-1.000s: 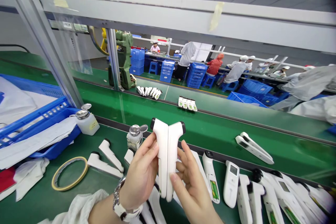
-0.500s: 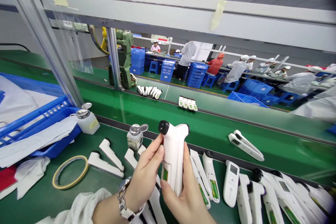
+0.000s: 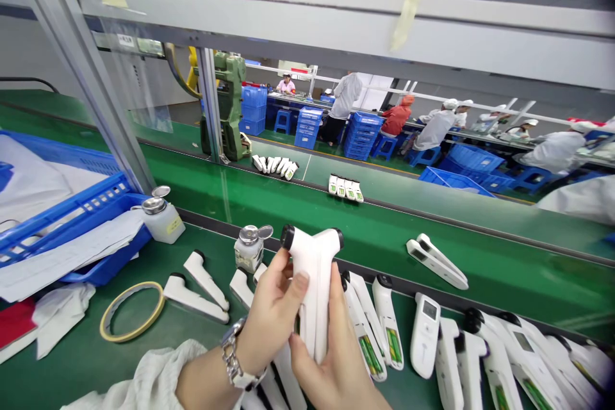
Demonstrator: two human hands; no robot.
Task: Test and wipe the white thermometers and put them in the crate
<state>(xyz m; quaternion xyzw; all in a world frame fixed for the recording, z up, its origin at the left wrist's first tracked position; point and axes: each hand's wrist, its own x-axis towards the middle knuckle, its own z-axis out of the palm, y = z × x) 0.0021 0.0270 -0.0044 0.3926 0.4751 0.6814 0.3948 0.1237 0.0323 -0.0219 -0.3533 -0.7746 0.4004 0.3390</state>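
Two white handheld thermometers (image 3: 314, 282) with black tips stand side by side, pressed together between my hands. My left hand (image 3: 276, 314) grips them from the left, its thumb across the white body. On the other side, my right hand (image 3: 331, 352) wraps round their lower right part. The battery opening seen earlier is hidden. Close to my right hand lie white thermometers with green batteries (image 3: 369, 352). More white thermometers (image 3: 196, 298) rest on the green table to the left, some partly under my left wrist.
A tape roll (image 3: 132, 312), two dispenser bottles (image 3: 248, 248) and a blue basket (image 3: 103, 269) with papers are at left. Two thermometers (image 3: 437, 261) lie on the green conveyor (image 3: 384, 230). A metal frame crosses above. People (image 3: 346, 99) work beyond.
The held thermometers have turned, so the open battery compartment no longer shows, and my left thumb lies higher on them. The pair on the conveyor has shifted left.
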